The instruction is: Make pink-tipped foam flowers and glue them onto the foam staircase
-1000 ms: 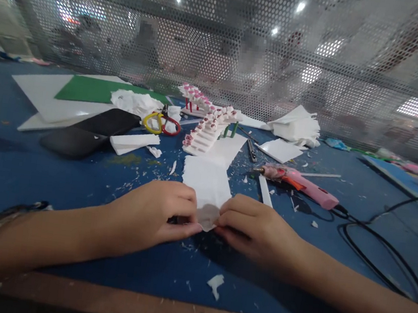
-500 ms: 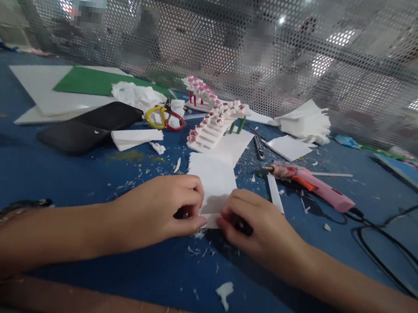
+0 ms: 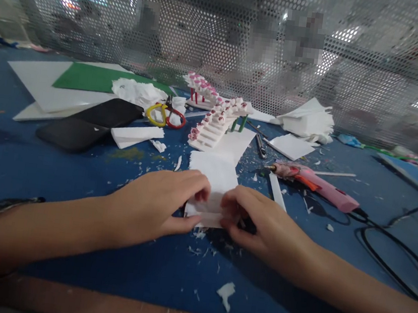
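A white sheet of thin paper (image 3: 214, 175) lies on the blue table, its near edge folded up in a narrow strip. My left hand (image 3: 165, 199) is at the sheet's left side, thumb near the folded edge and fingers raised apart from the thumb. At the right side, my right hand (image 3: 258, 216) has its thumb and curled fingers on the fold, pinching it. Just beyond the sheet stands a small white staircase model (image 3: 217, 122) with pink and dark red pieces along it and green posts beneath.
A pink glue gun (image 3: 319, 188) with a black cable lies at right. Scissors (image 3: 166, 114), a black phone-like case (image 3: 91, 124) and green card (image 3: 89, 78) are at left. Paper stacks (image 3: 307, 119) and a perforated metal screen (image 3: 224, 31) stand behind.
My left thumb and fingers have spread apart, and the hand has loosened from the folded edge. My right hand has stayed nearly in place. The view has shifted slightly.
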The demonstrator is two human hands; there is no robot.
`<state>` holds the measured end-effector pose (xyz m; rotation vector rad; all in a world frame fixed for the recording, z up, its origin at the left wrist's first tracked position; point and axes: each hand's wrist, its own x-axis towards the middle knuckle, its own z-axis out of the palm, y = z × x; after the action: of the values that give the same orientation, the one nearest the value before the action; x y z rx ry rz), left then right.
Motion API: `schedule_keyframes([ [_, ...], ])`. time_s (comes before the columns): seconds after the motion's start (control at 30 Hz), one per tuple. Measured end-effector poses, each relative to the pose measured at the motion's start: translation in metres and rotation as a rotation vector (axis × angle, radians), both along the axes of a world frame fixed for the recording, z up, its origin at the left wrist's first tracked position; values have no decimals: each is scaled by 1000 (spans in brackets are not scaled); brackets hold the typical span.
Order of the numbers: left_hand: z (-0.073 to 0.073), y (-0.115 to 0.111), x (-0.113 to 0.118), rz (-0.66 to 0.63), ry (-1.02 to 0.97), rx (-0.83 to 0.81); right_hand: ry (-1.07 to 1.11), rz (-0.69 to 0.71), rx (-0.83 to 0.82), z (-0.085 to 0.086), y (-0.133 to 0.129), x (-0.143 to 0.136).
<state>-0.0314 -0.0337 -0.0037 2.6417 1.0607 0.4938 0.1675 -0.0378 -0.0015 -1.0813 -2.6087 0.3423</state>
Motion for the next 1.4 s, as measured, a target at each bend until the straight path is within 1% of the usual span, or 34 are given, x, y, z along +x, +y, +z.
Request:
schedule_keyframes([
  [0.07,-1,-1,-2,-43,-50,31,-29,7,43,1,-1,2],
  [0.2,-1,2,-5,-183,-8,177,-102,177,145,2,-1,6],
  [0.27,-1,4,-5,-225,-4,146,-79,220,115,3,0,9],
  [0.37,0,8,-6,-229,-21,19,-3,226,-20,6,3,13],
  [0.47,1,9,-5,-193,-17,-27,37,225,-100,8,6,15],
  [0.57,1,9,-6,-190,-3,-2,46,218,-99,10,7,15],
  [0.7,2,6,-8,-226,44,123,80,224,-65,8,5,15],
  [0.77,3,4,-8,-194,45,132,91,230,-53,7,5,15],
  [0.8,3,3,-8,-169,37,111,92,229,-50,7,5,16],
  [0.97,1,4,-6,-65,-42,-62,79,210,-54,6,6,14],
  [1.17,2,5,-2,49,-45,-202,27,132,-84,5,5,12],
  [1.4,8,4,2,126,16,-243,14,48,-119,5,4,6],
])
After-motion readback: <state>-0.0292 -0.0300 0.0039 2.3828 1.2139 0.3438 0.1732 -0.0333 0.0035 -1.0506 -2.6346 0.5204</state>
